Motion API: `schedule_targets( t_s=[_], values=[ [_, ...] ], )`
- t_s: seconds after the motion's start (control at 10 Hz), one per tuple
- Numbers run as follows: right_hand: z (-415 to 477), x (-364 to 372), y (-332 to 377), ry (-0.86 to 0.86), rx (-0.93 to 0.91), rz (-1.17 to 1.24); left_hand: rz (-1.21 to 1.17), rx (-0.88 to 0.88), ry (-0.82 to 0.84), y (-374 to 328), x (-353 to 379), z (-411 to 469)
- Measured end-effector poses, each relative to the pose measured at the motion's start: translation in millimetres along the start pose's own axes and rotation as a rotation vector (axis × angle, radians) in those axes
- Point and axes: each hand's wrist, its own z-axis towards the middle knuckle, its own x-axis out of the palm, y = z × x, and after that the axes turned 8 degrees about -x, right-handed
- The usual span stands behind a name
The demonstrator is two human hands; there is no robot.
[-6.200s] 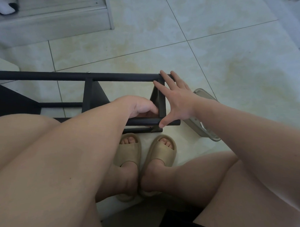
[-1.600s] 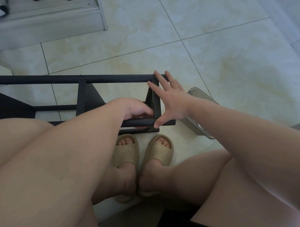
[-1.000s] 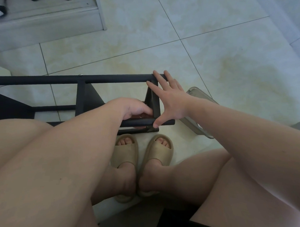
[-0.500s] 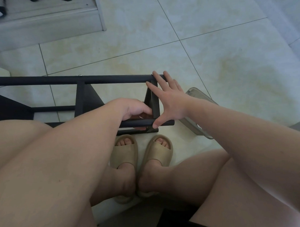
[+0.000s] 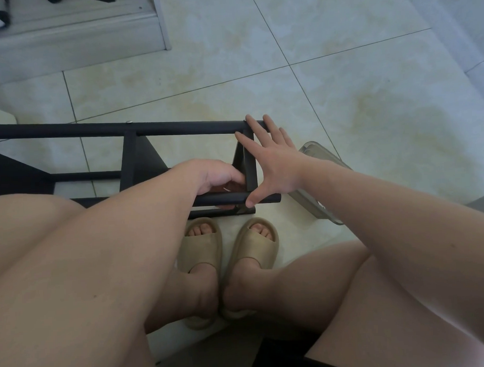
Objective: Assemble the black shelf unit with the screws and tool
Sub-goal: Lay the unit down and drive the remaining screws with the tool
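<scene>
Right grip (image 5: 273,165): released, spread flat against the end of the shelf unit (image 5: 178,129), which is laid sideways on the floor (image 5: 341,70), likely to brace it. Left grip (image 5: 221,175): curled inside that corner; whether anything is held cannot be told.

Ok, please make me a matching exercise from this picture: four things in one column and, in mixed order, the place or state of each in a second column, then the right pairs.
Things
1. right hand
2. left hand
3. clear plastic container
4. beige slippers

Places or states
A. on the floor, to the right of the black shelf frame
B. fingers curled, inside the end of the frame
C. worn, on the side of the frame nearer to the person
D. fingers straight and spread, against the end of the frame

Pairs: 1-D, 2-B, 3-A, 4-C
</scene>
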Motion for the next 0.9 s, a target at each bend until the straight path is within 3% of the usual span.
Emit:
schedule_targets(
  t_s=[0.5,0.9],
  values=[
    [0.0,-0.6,0.5,-0.003,0.003,-0.014,-0.065,0.024,0.027,0.5,-0.3,-5.1],
    [-0.2,-1.2,0.5,-0.005,0.002,-0.022,0.026,0.018,-0.023,-0.7,3.0,-8.8]
  ],
)
